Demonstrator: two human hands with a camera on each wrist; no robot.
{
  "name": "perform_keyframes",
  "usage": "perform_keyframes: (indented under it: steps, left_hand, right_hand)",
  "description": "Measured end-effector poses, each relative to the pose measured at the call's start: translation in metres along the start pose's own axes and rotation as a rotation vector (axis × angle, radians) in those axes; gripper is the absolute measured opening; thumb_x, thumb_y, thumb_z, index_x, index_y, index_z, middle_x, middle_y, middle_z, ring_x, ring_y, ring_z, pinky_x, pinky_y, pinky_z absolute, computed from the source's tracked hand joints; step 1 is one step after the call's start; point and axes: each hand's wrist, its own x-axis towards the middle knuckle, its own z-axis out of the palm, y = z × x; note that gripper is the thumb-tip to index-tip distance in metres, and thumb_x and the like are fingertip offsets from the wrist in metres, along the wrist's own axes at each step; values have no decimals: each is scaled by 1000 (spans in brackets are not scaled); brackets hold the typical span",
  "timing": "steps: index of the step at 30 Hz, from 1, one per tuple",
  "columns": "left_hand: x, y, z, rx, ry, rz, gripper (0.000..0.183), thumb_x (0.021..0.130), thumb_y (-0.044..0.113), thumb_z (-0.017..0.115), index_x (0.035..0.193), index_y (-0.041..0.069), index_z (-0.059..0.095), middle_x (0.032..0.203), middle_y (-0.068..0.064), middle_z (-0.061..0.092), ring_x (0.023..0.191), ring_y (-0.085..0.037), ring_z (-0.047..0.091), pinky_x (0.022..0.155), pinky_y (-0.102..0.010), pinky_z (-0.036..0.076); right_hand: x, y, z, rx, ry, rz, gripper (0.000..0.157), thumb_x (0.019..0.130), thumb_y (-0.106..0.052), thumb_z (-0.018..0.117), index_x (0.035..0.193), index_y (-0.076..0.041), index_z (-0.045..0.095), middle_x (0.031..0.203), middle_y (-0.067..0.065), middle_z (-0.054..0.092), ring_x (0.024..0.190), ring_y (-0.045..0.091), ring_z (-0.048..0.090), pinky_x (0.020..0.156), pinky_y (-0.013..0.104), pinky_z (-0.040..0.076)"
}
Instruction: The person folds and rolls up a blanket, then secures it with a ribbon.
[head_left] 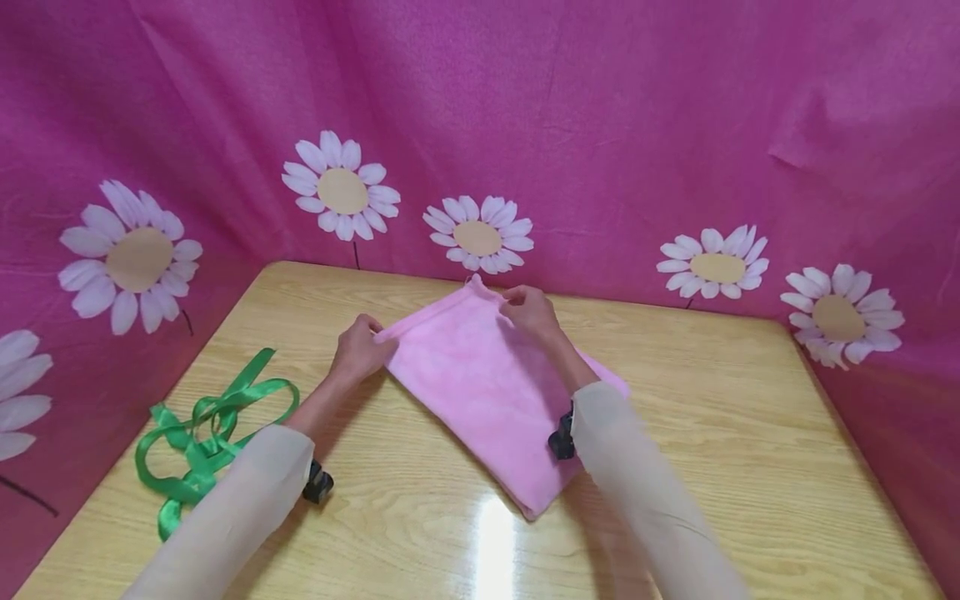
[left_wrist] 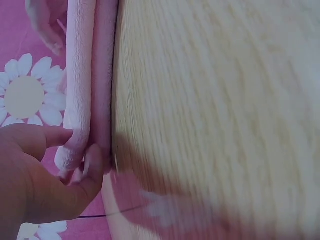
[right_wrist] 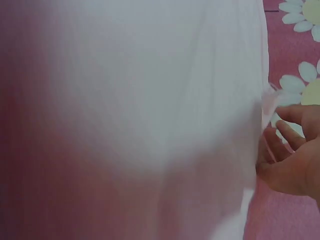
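A soft pink cloth (head_left: 480,367), perhaps a towel, lies folded and turned at an angle on the table. My left hand (head_left: 358,348) pinches its left corner; in the left wrist view the thumb and fingers of that hand (left_wrist: 55,175) close round a thick folded edge (left_wrist: 79,75). At the far edge, just right of the top corner, my right hand (head_left: 531,310) pinches the cloth. The right wrist view has the cloth's pale surface (right_wrist: 150,100) filling most of it, with the right hand (right_wrist: 295,155) at its border.
A loose tangle of green satin ribbon (head_left: 202,454) lies on the table's left side, close to my left forearm. The light wood table (head_left: 712,417) is bordered at the back and sides by a magenta curtain (head_left: 600,125) printed with white daisies.
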Motion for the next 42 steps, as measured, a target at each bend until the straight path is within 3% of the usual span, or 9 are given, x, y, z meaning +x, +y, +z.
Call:
perform_keyframes:
  steps: [6,11,16,21,25,29,34,38,42]
  left_hand:
    - [-8,-2,-7,-16,-56,-43,51,91,24,62,125,-11,48,103,-22,62,95,-30,57,84,-41,47]
    - [-15,-4,-9,-52,-151,-82,29,92,22,64,98,-6,62,82,-11,66,76,-19,61,71,-28,49]
    - [-22,-6,-3,-135,-214,-104,23,95,17,65,82,-2,61,74,-7,66,66,-12,62,64,-23,52]
    - [-33,-3,10,-278,-225,-132,18,93,11,66,93,-6,61,82,-10,64,69,-13,64,67,-27,57]
    - [-44,2,17,-326,-225,-143,23,92,12,67,104,-7,60,85,-10,63,70,-14,64,68,-27,57]
    - [-54,6,21,-374,-238,-154,30,93,10,66,114,-9,56,89,-11,62,74,-16,65,72,-30,58]
    - [-61,12,28,-475,-248,-170,41,93,5,64,128,-12,47,97,-14,63,79,-16,64,76,-33,57]
    - [-67,17,36,-526,-257,-214,37,93,3,63,124,-9,47,96,-11,60,76,-14,62,73,-30,57]
    - [-73,23,43,-560,-263,-255,31,94,3,61,121,-6,49,93,-8,55,75,-14,59,70,-28,57]
  right_hand:
    - [-7,14,-23,-144,-110,-13,43,92,-12,66,132,4,59,127,24,60,120,34,55,102,41,42]
    - [-14,23,-38,-184,-230,-25,44,93,-13,64,130,9,56,127,27,60,119,37,56,102,42,43]
    - [-21,27,-47,-227,-305,-29,43,96,-19,62,129,8,56,132,25,58,120,37,55,103,43,41]
    - [-26,28,-55,-281,-347,-21,46,96,-22,62,131,6,56,138,24,53,124,37,51,106,44,38]
    - [-30,32,-60,-281,-373,4,44,96,-22,62,130,6,57,135,23,55,124,35,50,105,44,37]
    - [-31,36,-65,-278,-388,18,37,94,-20,64,120,6,63,119,18,62,109,27,53,96,38,42]
    - [-31,40,-70,-285,-423,52,37,93,-20,65,121,5,63,102,10,58,75,15,46,67,28,40]
    - [-34,42,-73,-266,-455,73,38,92,-18,66,122,5,60,94,8,54,55,10,33,52,25,30]
    - [-40,45,-77,-230,-477,102,36,92,-17,65,122,3,62,86,4,56,50,7,30,48,24,27]
